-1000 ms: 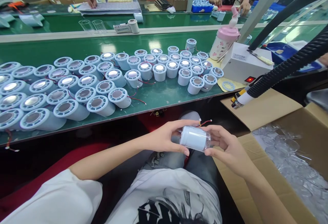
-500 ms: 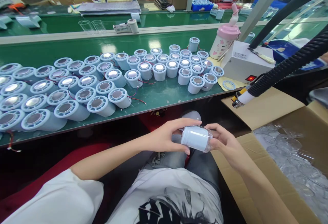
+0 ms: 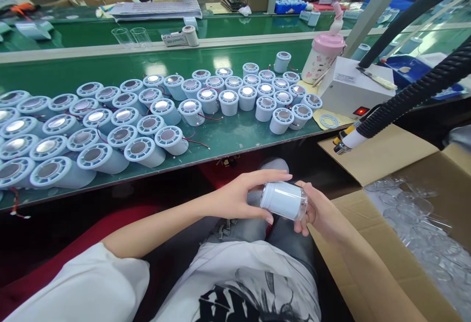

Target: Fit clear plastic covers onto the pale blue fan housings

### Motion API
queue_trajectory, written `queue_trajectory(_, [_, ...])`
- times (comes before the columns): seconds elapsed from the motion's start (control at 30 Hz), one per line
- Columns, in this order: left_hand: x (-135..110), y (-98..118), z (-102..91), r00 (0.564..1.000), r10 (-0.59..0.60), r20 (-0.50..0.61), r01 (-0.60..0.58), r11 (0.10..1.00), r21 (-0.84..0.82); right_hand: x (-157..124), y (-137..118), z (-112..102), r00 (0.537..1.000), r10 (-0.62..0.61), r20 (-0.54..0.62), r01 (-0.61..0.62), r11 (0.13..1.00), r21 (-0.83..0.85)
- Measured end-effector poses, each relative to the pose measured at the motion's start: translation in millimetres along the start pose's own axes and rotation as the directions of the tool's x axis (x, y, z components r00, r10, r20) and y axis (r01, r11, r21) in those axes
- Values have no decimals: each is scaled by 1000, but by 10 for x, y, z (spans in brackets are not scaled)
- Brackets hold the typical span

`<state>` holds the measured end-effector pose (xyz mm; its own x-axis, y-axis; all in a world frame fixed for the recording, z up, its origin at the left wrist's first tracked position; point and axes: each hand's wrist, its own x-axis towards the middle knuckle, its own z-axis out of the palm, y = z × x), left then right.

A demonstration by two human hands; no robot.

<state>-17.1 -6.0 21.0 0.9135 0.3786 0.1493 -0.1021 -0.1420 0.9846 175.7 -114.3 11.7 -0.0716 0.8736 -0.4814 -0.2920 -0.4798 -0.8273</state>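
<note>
Over my lap both hands hold one pale blue cylinder (image 3: 283, 200) lying on its side, with a clear plastic cover around its right end. My left hand (image 3: 239, 197) grips its left end with fingers curled over the top. My right hand (image 3: 319, 211) cups the covered right end in its palm. Many more pale blue cylinders (image 3: 147, 116) with round metal tops and red wires stand on the green belt (image 3: 228, 138) in front of me.
An open cardboard box (image 3: 390, 160) of clear plastic covers (image 3: 415, 219) sits at my right. A black corrugated hose with a nozzle (image 3: 346, 143) hangs over it. A white unit (image 3: 349, 91) and a pink bottle (image 3: 322, 59) stand on the belt's right. Other people work across the far belt.
The red wire end seen above the cylinder a second ago is gone from sight. My right hand has shifted from a fingertip hold to cupping the covered end.
</note>
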Motion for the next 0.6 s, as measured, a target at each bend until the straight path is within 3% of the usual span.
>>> queue_trajectory(0.1, [4, -1, -1, 1000, 13, 7, -13, 1000, -17, 3, 11, 13, 998, 65, 7, -65, 997, 34])
queue_trajectory(0.33, [6, -6, 5, 999, 46, 9, -46, 998, 30, -3, -6, 19, 962, 231, 143, -249, 961, 123])
queue_trajectory(0.4, [0, 12, 20, 999, 31, -9, -30, 999, 42, 4, 13, 17, 961, 233, 152, -249, 963, 102])
queue_trajectory(0.47, [-8, 42, 38, 999, -9, -44, 11, 999, 46, 10, 52, 4, 986, 141, 86, -144, 989, 26])
queue_trajectory(0.53, [-17, 75, 54, 994, -86, -74, 87, 996, 13, 7, 94, -24, 989, -135, -67, 123, 980, -154])
queue_trajectory(0.57, [-20, 87, 60, 988, -131, -79, 129, 991, -20, 1, 109, -43, 935, -335, -112, 290, 909, -298])
queue_trajectory(0.6, [-22, 96, 64, 982, -174, -78, 170, 984, -62, -10, 117, -64, 842, -532, -90, 442, 774, -453])
